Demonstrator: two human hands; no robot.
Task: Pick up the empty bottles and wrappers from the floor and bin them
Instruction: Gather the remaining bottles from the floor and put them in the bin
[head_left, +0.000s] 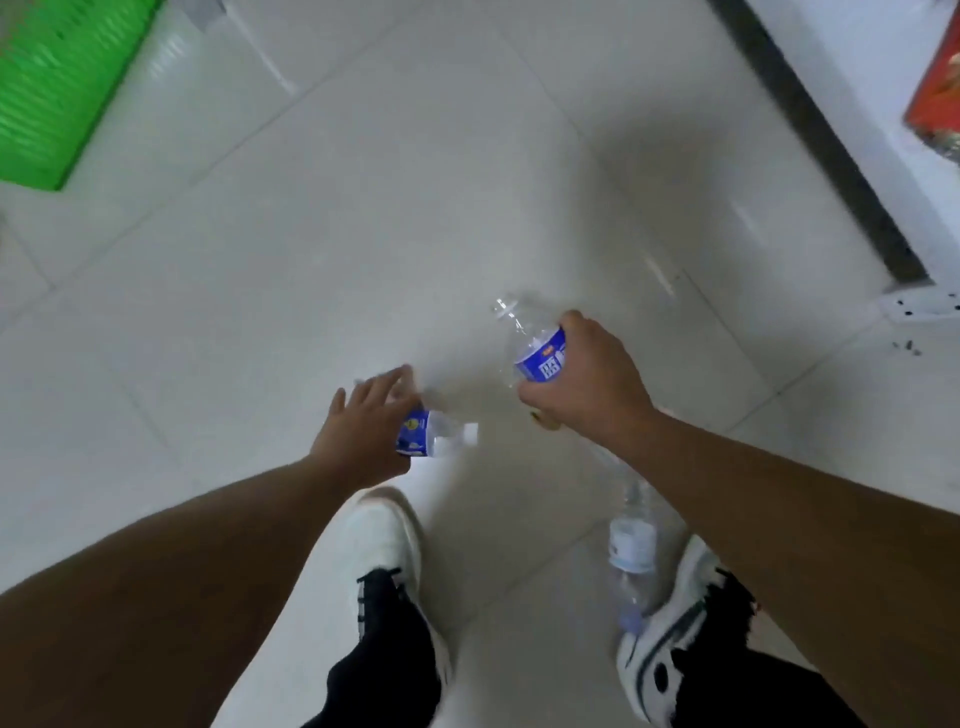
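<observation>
The right hand (587, 379), a little to the 4 o'clock side of centre, is wrapping its fingers around a clear bottle with a blue label (535, 353), its open neck pointing toward 11 o'clock. The left hand (363, 431), around 7 o'clock from centre, is curling over a second blue-labelled bottle (431, 434); its fingers are loosely spread, and blur makes it hard to say whether the bottle is being held or is only lying under the palm. A third bottle (631, 551) is lying on the tiled floor (363, 234) at 5 o'clock, beside the right shoe (670, 639). A green ribbed container (57, 83), possibly the bin, is sitting at 10 o'clock. Nothing looks binned yet; no wrappers are showing.
</observation>
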